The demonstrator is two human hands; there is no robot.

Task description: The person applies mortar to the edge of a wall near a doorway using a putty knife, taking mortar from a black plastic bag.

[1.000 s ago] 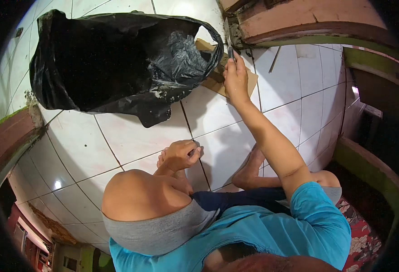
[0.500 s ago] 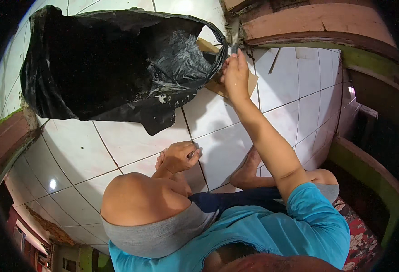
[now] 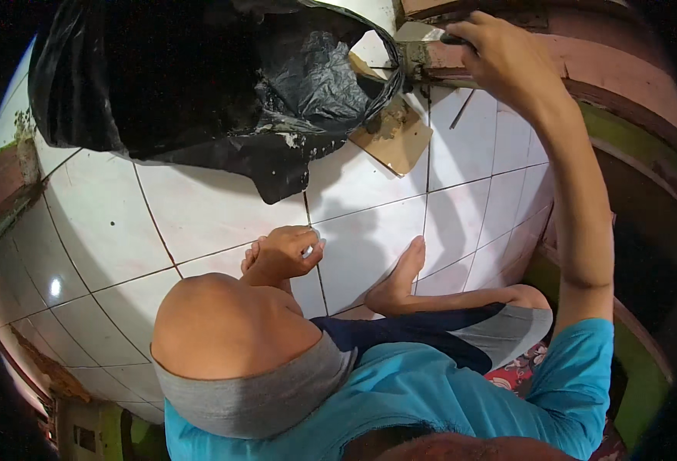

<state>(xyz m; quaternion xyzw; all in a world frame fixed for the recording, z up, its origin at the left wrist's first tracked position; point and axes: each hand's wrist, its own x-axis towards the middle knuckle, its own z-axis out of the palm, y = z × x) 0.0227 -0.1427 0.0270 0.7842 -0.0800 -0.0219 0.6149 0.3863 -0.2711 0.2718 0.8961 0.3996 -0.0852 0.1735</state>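
My right hand is raised at the upper right, its fingers wrapped round the dark handle of a putty knife. The knife's flat metal blade points left, over the rough corner of the pinkish ledge. Low in front of my bent knee, my left hand hangs loosely curled, thumb apart from the fingers, with nothing visible in it. A large black plastic bag lies with its mouth spread wide at the upper left. Beside its right rim rests a brown piece of board with a dirty patch on it.
White floor tiles with dark joints spread beneath everything. A thin stick lies right of the board. My bare foot stands on the tiles. Green and pink ledges bound the right side, and another ledge runs along the left.
My right hand has moved up and right from beside the bag's rim to the ledge, and the putty knife now shows clearly. My left hand stays by my knee. The whole view has shifted slightly.
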